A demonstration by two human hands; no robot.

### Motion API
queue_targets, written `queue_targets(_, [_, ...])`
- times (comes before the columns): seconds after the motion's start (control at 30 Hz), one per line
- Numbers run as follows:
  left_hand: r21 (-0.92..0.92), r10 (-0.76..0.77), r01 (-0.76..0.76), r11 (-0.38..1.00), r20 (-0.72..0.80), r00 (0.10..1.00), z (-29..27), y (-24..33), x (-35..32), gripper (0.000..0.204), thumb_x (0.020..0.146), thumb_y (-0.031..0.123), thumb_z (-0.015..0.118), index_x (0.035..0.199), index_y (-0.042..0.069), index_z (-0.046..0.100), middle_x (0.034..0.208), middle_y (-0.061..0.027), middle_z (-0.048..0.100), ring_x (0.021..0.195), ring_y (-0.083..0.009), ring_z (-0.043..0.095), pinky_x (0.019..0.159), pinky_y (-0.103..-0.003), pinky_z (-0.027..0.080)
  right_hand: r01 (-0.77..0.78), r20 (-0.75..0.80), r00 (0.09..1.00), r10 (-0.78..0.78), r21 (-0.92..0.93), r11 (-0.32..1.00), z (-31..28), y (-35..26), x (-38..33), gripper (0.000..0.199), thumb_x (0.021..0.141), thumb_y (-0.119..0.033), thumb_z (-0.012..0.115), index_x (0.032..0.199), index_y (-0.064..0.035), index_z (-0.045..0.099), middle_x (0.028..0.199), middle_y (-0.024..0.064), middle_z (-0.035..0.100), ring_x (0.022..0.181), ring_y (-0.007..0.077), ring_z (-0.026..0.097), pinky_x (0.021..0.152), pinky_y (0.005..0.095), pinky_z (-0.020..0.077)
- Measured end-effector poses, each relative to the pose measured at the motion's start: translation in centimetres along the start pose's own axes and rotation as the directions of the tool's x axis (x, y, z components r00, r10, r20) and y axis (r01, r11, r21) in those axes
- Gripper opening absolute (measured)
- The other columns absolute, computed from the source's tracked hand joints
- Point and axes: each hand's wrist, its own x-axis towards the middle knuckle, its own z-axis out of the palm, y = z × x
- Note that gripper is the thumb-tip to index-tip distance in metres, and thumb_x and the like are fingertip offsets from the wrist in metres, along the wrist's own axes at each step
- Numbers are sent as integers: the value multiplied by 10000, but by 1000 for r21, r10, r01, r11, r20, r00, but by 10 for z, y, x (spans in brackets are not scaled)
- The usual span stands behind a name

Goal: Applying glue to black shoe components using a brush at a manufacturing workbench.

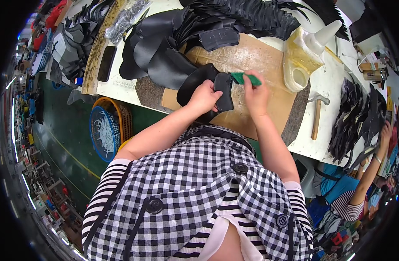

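Note:
My left hand [203, 96] pinches a small curved black leather piece [224, 91] at its left edge, over the cardboard's near side. In my right hand [257, 96] is a flat green brush [250, 79], gripped between thumb and fingers. Its tip is beside the leather piece's upper right edge; whether they touch I cannot tell. Larger black leather pieces [164, 61] lie fanned out beyond and to the left of my left hand. Another small black piece [219, 38] rests at the cardboard's far edge. To the right stands a yellowed white glue bottle [298, 56] with a cone-shaped spout.
Brown cardboard [269, 104] covers the middle of the white table [308, 145]. A hammer [317, 117] and stacked black strips [353, 122] lie at right. A phone [106, 64] lies left. Baskets [116, 117] stand below the left edge. Another person's arm [373, 169] reaches in at right.

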Motion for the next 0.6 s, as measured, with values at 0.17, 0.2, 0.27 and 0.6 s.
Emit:
queue_targets(0.17, [50,43,-42,998,-32,999,1,-1,-5,253,878,107,591,996,-41,424,679,-103,564,465,-194,590,400,-306,468,-18,65,998,13,67,998,-1,5,8,134,859,-67,628,992,-63,610,848,78,648,695,116,595,626,253,469])
queue_targets(0.2, [50,33,-31,998,-33,999,0,-3,-6,253,878,107,591,996,-41,424,679,-103,564,465,-194,590,400,-306,468,-23,16,1000,21,136,990,1,6,10,123,867,-70,619,990,-70,611,845,71,650,701,122,598,629,250,466])
queue_targets(0.27, [5,83,-84,996,29,996,-2,-7,-6,248,895,92,560,1033,-40,402,668,-99,552,458,-193,583,411,-304,474,-110,93,991,98,124,986,2,7,12,125,869,-54,602,991,-77,605,848,68,654,727,157,621,657,271,477])
queue_targets(0.6, [-107,199,-206,973,-72,977,-13,-18,-19,258,921,123,546,1102,3,407,716,-77,553,561,-160,588,451,-256,465,-131,404,907,122,-5,991,-39,11,-32,183,835,-1,621,1000,-72,589,922,75,643,817,194,630,668,289,499])
